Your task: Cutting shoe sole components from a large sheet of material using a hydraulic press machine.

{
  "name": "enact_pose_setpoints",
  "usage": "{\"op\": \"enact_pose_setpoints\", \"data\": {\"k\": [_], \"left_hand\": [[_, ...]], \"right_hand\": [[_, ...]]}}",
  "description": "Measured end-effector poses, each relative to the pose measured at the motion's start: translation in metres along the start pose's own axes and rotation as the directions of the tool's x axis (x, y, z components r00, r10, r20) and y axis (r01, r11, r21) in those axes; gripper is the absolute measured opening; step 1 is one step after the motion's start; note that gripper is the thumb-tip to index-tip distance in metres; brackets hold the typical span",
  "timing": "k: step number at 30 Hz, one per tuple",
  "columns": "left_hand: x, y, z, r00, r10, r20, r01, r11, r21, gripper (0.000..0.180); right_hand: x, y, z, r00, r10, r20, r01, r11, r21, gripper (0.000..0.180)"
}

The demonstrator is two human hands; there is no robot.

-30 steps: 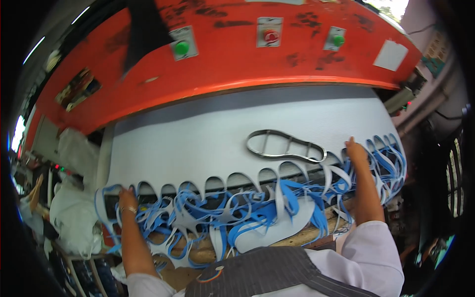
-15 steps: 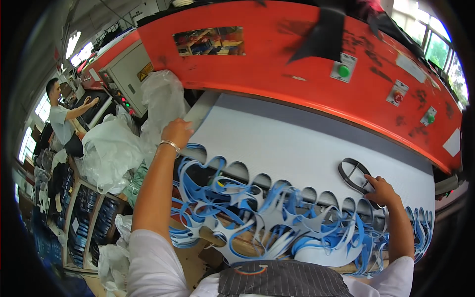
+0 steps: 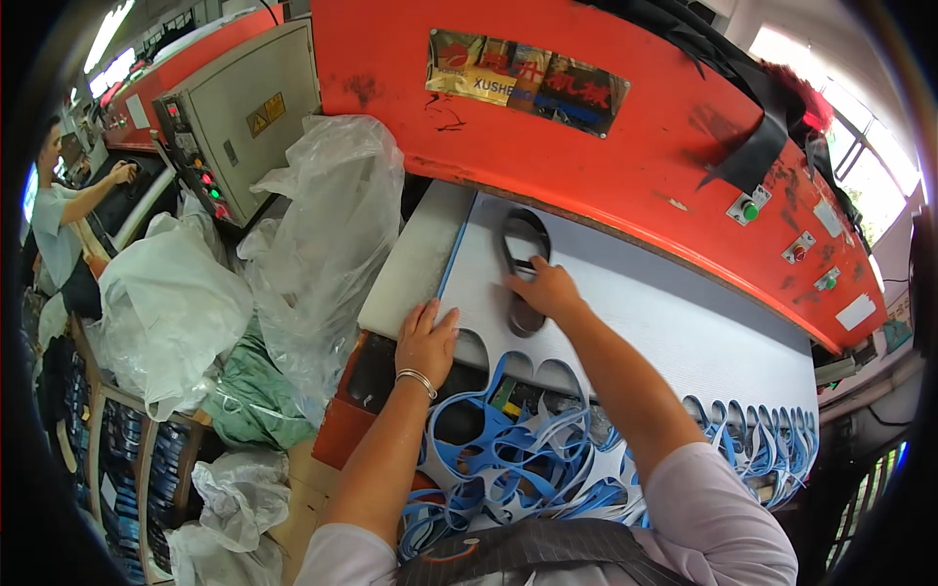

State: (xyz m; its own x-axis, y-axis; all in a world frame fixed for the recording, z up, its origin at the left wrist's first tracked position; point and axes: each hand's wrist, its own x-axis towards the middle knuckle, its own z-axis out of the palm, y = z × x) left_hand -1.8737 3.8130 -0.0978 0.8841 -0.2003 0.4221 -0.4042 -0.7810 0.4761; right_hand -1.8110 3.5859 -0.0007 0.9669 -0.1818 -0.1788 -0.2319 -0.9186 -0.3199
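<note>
My right hand (image 3: 547, 291) grips the crossbar of a dark sole-shaped cutting die (image 3: 528, 234), which is over the left part of a white foam sheet (image 3: 645, 303) with a blue edge. The die is slightly blurred, so I cannot tell whether it touches the sheet. My left hand (image 3: 427, 342) lies flat with spread fingers at the near left corner of the sheet, on the pale board (image 3: 405, 264) beneath. Rounded cut-outs line the sheet's near edge. From it hangs a tangle of blue and white foam offcuts (image 3: 518, 439) below my hands.
A red press beam (image 3: 391, 117) spans the far side, with green and red buttons at its right. Left of it stand a grey control cabinet (image 3: 244, 107) and clear plastic bags (image 3: 332, 225). A co-worker (image 3: 63, 215) stands at another machine, far left, beyond racks of dark blue pieces (image 3: 117, 459).
My right hand has carried the cutting die from the sheet's right side to its left. My left hand now lies flat near the corner. The view has turned left.
</note>
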Motion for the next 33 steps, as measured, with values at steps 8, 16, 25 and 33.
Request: {"op": "enact_pose_setpoints", "data": {"k": [8, 16, 25, 33], "left_hand": [[-0.004, -0.010, -0.012, 0.997, -0.043, 0.056, 0.047, 0.996, -0.075, 0.036], [0.003, -0.010, -0.015, 0.988, -0.054, 0.144, 0.063, 0.996, -0.059, 0.038], [0.022, -0.003, -0.008, 0.996, 0.038, 0.080, -0.042, 0.998, 0.052, 0.037], [0.050, -0.045, -0.033, 0.981, 0.183, 0.056, -0.185, 0.982, 0.028, 0.041]], "right_hand": [[-0.049, -0.012, 0.068, 0.929, -0.359, -0.090, 0.362, 0.932, 0.022, 0.096], [-0.048, -0.027, 0.078, 0.906, -0.341, -0.251, 0.353, 0.936, 0.003, 0.087], [-0.038, -0.026, 0.065, 0.883, -0.355, -0.306, 0.365, 0.931, -0.026, 0.085], [-0.052, -0.035, -0.019, 0.872, -0.486, -0.059, 0.489, 0.865, 0.116, 0.103]]}}
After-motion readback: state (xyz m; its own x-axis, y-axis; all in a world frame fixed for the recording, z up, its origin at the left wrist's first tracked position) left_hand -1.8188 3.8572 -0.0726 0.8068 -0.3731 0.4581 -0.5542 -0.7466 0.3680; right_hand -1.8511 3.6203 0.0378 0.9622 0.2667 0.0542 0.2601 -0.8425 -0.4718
